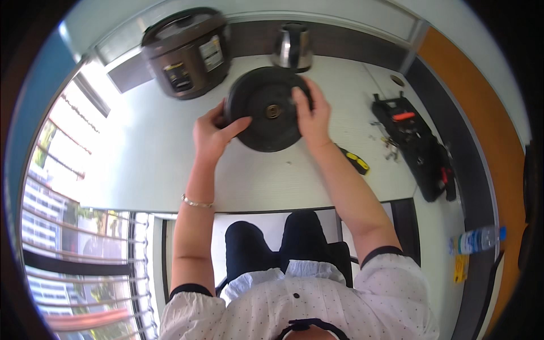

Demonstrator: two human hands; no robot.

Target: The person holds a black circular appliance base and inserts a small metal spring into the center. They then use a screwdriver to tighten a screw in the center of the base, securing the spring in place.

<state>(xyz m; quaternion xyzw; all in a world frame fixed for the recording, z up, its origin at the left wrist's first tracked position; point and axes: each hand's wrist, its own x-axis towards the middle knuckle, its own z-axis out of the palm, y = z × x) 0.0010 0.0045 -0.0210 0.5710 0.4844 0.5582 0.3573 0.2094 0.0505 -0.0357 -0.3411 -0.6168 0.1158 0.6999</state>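
Above the table I hold a round black disc [266,133], which looks like the base of an electric kettle. A brass-coloured ring contact sits at its centre, and that broad face is turned up toward me. My left hand [214,131] grips the left rim, thumb on the face and fingers wrapped behind. Opposite it, my right hand [313,113] clasps the right rim with the thumb laid over the face. The fingers behind the disc are mostly hidden. Beyond the disc stands a silver and black kettle body [293,46]. A black and yellow tool handle [356,161] lies beside my right forearm.
A brown rice cooker [187,54] stands at the back left of the white table [153,164]. On the right lie an open black tool pouch [416,144] with red-handled tools and small metal parts [390,148]. A water bottle [477,240] lies far right. Window blinds [85,277] line the left.
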